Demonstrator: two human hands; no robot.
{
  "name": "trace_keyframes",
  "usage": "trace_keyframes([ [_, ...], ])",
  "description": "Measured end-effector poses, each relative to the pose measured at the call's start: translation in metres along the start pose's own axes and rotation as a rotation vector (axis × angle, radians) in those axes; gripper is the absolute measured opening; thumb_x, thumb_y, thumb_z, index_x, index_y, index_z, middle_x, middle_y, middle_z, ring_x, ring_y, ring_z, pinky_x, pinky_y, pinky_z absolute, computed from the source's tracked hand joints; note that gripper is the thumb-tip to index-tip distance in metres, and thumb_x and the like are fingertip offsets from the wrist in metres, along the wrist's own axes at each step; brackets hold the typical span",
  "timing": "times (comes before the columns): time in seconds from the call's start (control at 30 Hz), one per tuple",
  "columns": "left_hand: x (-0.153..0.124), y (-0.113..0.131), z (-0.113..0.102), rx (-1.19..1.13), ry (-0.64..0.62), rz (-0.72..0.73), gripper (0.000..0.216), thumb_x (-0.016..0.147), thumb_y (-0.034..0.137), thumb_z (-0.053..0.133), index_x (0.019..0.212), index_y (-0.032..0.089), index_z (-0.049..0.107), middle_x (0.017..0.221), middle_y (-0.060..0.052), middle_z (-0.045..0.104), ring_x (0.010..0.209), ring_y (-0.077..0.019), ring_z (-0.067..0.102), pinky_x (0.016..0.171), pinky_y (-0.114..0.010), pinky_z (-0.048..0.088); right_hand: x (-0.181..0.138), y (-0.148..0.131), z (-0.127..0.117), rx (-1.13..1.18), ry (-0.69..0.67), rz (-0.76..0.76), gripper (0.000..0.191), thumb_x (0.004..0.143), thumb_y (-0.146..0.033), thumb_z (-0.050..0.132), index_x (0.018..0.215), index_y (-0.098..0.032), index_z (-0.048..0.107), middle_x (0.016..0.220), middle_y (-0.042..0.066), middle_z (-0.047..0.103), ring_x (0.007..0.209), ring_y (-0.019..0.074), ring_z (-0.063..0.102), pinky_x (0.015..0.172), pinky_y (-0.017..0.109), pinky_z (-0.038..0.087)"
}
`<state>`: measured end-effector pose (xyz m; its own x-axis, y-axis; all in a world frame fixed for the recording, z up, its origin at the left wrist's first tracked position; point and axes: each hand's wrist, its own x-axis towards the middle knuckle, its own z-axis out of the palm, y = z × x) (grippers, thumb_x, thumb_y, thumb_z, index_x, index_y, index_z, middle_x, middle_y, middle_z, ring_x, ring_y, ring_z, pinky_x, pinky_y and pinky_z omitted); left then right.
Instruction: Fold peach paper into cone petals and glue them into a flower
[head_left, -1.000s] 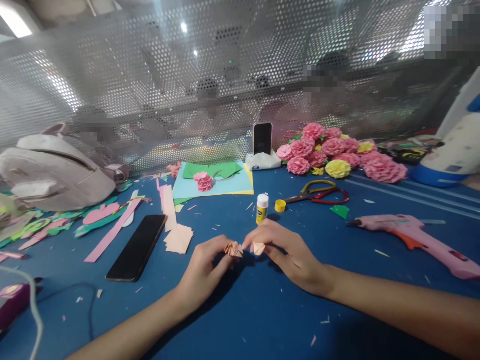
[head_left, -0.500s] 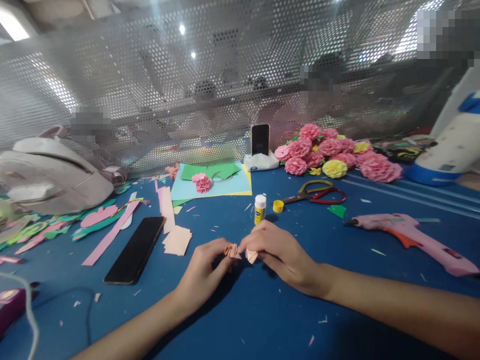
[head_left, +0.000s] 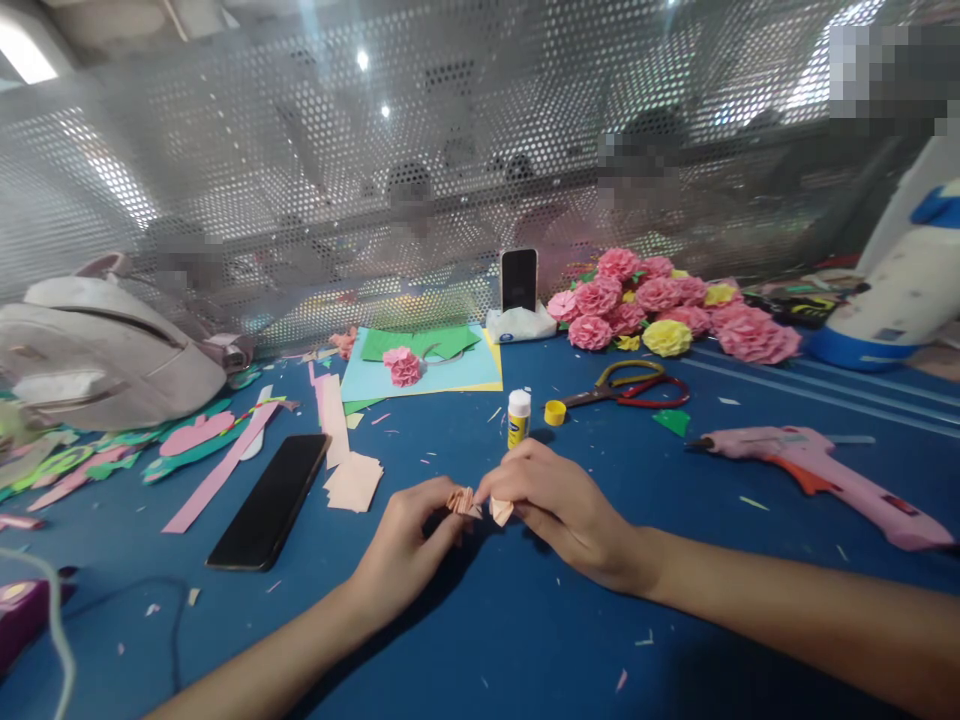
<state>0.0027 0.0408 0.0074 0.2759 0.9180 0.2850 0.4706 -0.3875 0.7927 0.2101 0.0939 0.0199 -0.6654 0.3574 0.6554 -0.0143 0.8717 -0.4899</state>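
Between the fingertips of my left hand is a small pleated peach paper piece. My right hand pinches a folded peach paper piece, its fingertips close beside the pleated one; whether the two papers touch is hard to see. Just beyond my right hand stands an uncapped glue stick, with its yellow cap beside it. A stack of cut peach paper lies left of my left hand, near a black phone.
Scissors and a pink glue gun lie to the right. Pink and yellow paper flowers are heaped at the back. Coloured sheets hold one pink flower. A bag and paper scraps sit left, before a perforated metal screen.
Both hands keep almost the same pose around the peach papers. The whole view has shifted very slightly; nothing on the table has visibly moved.
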Motion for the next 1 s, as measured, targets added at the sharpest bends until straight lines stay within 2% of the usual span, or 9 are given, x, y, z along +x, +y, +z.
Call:
trace_keyframes([
  [0.57,0.001,0.002,0.0,-0.018,-0.003,0.003,0.024,0.093,0.017,0.049,0.07,0.016,0.057,0.067,0.001,0.056,0.063,-0.012,0.055,0.062,-0.021,0.04,-0.001,0.001,0.0,0.017,0.006,0.039,0.017,0.101,-0.019,0.041,0.102,-0.022,0.058,0.103,0.004,0.067,0.093,0.0179,0.052,0.086,0.035,0.043],
  [0.7,0.001,0.002,-0.001,-0.012,0.009,0.015,0.023,0.093,0.016,0.048,0.072,0.016,0.056,0.068,0.001,0.055,0.064,-0.0122,0.055,0.063,-0.021,0.04,-0.001,-0.001,0.001,0.071,0.058,0.059,0.018,0.101,-0.023,0.043,0.098,-0.02,0.06,0.096,0.005,0.065,0.089,0.0171,0.053,0.085,0.034,0.043],
  [0.77,0.001,0.002,-0.001,0.011,0.035,0.027,0.022,0.094,0.016,0.047,0.074,0.017,0.057,0.068,0.001,0.055,0.064,-0.0126,0.054,0.063,-0.021,0.04,0.0,-0.001,0.001,0.162,0.064,0.158,0.02,0.101,-0.025,0.047,0.095,-0.019,0.064,0.091,0.004,0.064,0.085,0.0156,0.056,0.082,0.032,0.044],
  [0.9,0.0,0.002,-0.002,0.064,0.083,0.056,0.024,0.097,0.019,0.043,0.077,0.017,0.056,0.07,0.0,0.055,0.065,-0.0134,0.054,0.064,-0.022,0.04,0.002,0.003,0.006,0.492,0.013,0.515,0.018,0.093,-0.031,0.062,0.086,-0.017,0.07,0.075,0.001,0.065,0.069,0.0118,0.059,0.066,0.025,0.046],
  [1.0,-0.002,0.002,-0.002,0.084,0.068,0.096,0.024,0.099,0.02,0.04,0.079,0.018,0.055,0.073,0.0,0.054,0.067,-0.0137,0.052,0.065,-0.023,0.04,0.003,0.006,0.01,0.742,0.002,0.666,0.026,0.083,-0.036,0.073,0.072,-0.015,0.063,0.065,0.0,0.067,0.056,0.009,0.056,0.056,0.022,0.044],
])
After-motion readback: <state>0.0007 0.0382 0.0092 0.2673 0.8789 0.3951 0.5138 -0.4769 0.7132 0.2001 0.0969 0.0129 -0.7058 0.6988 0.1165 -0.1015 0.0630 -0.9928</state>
